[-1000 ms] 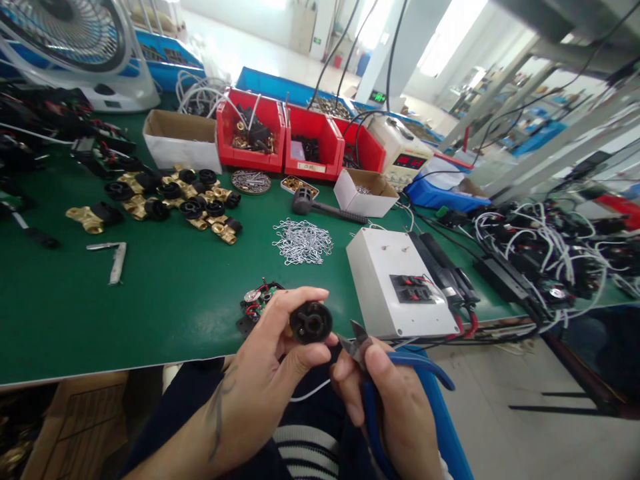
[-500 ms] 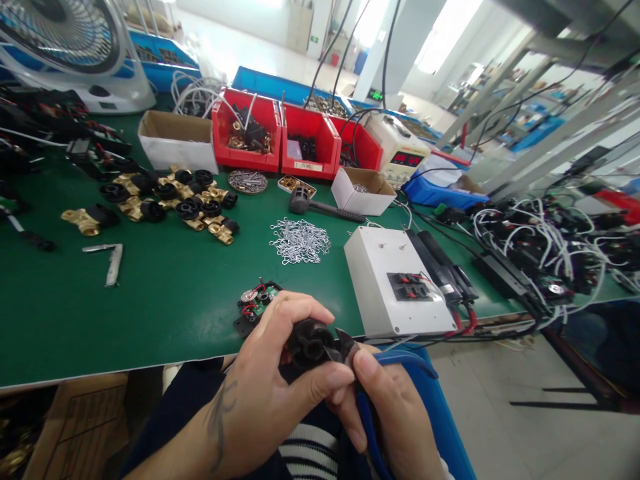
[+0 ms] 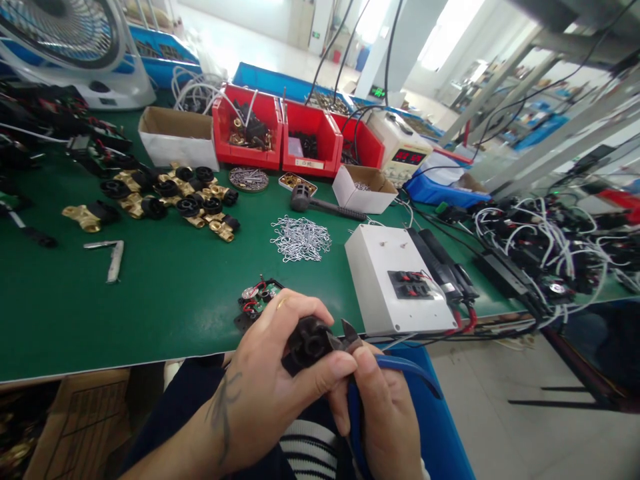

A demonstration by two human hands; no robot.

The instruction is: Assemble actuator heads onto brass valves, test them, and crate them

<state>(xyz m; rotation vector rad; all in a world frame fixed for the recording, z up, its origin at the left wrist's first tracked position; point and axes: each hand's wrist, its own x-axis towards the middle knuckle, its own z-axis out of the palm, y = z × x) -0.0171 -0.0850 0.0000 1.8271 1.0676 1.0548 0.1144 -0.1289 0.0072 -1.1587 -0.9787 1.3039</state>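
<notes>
My left hand (image 3: 270,387) is closed around a round black plastic part (image 3: 306,341), held just below the near edge of the green table (image 3: 165,293). My right hand (image 3: 385,413) grips blue-handled cutting pliers (image 3: 367,373), whose jaws touch the right side of the black part. A small circuit board with red wires (image 3: 256,298) lies on the table just beyond my left fingers.
A white box with red-black terminals (image 3: 395,280) stands to the right. A heap of wire clips (image 3: 301,237), brass fittings with black caps (image 3: 175,197), red bins (image 3: 280,137), cardboard boxes, a mallet (image 3: 325,203) and a fan (image 3: 75,47) lie farther back. Tangled cables (image 3: 545,240) fill the right.
The black part dropped lower and tilted. The pliers' jaws moved left from beside it to touch its side, and my hands closed together.
</notes>
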